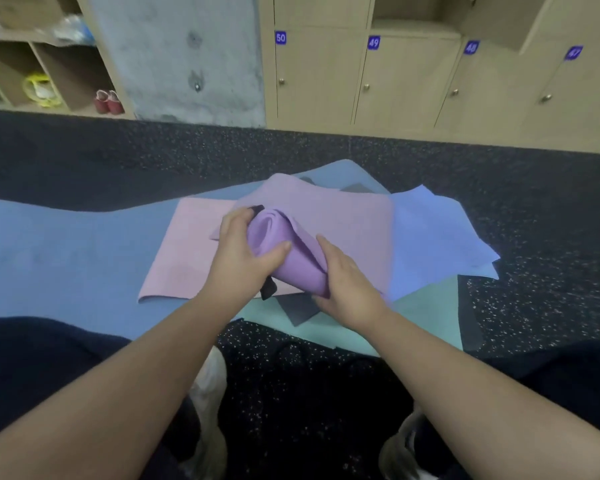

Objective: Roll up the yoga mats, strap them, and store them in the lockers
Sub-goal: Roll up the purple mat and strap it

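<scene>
Head view, looking down at a stack of small yoga mats on a dark speckled floor (413,161), with the lockers along the far wall. 1 purple mat (288,252) is rolled into a loose bundle at the centre of the pile; its far end shows open, uneven coils, so the roll appears slack rather than finished. Left hand (245,251) grips the left side of the roll, thumb across the top and fingers curled over the far end, where a dark strap (258,210) shows by the fingertips; a second dark end (268,289) protrudes under the wrist. Right hand (342,277) wraps the near right end of the roll, fingers hidden beneath it. Strapping thus seems in progress but not closed. Beneath the roll lie flat, unrolled mats: a pink mat (181,251) at left, a mauve mat (340,209) under the roll, a periwinkle mat (430,233) at right, a teal mat (420,317) at near right, and a large blue mat (59,251) at far left. Lockers 50 (312,81), 49 (406,84), 48 and 47 stand shut; no mat is seen stored. Judged stage: early, with 1 mat rolled and at least 5 left.
</scene>
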The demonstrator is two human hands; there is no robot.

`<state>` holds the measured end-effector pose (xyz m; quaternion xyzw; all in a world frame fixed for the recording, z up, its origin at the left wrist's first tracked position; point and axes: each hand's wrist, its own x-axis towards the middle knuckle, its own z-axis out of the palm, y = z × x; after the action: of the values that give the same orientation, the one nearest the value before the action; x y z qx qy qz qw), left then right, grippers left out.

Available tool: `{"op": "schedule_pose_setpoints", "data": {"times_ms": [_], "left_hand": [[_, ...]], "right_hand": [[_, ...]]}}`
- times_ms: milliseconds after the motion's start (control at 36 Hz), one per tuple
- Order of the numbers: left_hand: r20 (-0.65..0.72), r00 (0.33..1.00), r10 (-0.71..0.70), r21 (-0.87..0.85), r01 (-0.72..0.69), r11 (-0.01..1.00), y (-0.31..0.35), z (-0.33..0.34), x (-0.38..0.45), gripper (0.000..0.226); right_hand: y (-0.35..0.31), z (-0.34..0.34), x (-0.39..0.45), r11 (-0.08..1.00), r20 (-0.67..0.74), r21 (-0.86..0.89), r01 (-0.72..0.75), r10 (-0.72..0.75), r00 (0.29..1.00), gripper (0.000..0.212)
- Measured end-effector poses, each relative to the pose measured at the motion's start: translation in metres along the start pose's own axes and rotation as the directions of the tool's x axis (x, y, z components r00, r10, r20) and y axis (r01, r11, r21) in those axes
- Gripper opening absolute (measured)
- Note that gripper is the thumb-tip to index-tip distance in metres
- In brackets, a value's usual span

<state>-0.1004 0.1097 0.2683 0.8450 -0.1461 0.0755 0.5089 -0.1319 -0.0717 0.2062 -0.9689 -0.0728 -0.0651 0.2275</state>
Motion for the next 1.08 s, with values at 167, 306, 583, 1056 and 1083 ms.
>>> {"op": "schedule_pose_setpoints", "data": {"times_ms": [167, 306, 583, 1056, 1083], "left_hand": [[0.037, 0.995, 0.097, 0.033, -0.098, 0.995, 0.033, 0.005, -0.003, 0.069], [0.217, 0.975, 0.039, -0.136, -0.01, 0.991, 0.065, -0.011, 0.009, 0.07], [0.173, 0.974, -0.143, -0.184, 0.175, 0.967, 0.057, -0.018, 0.028, 0.016], [0.328, 0.925, -0.19, 0.131, 0.154, 0.979, 0.053, -0.016, 0.019, 0.042], [0.332, 0.929, -0.162, 0.149, 0.118, 0.982, 0.054, -0.015, 0.019, 0.038]], "right_hand": [[-0.04, -0.03, 0.002, 0.992, -0.128, 0.126, -0.027, 0.043, 0.991, 0.108], [-0.038, -0.068, 0.003, 0.981, -0.129, 0.196, 0.008, 0.018, 0.991, 0.097], [-0.021, -0.115, -0.018, 0.982, -0.052, 0.188, 0.01, 0.0, 0.999, 0.094], [-0.026, -0.104, -0.018, 0.994, 0.06, 0.107, 0.021, -0.028, 0.998, 0.104], [-0.026, -0.104, -0.018, 0.995, 0.06, 0.1, 0.022, -0.028, 0.998, 0.104]]}}
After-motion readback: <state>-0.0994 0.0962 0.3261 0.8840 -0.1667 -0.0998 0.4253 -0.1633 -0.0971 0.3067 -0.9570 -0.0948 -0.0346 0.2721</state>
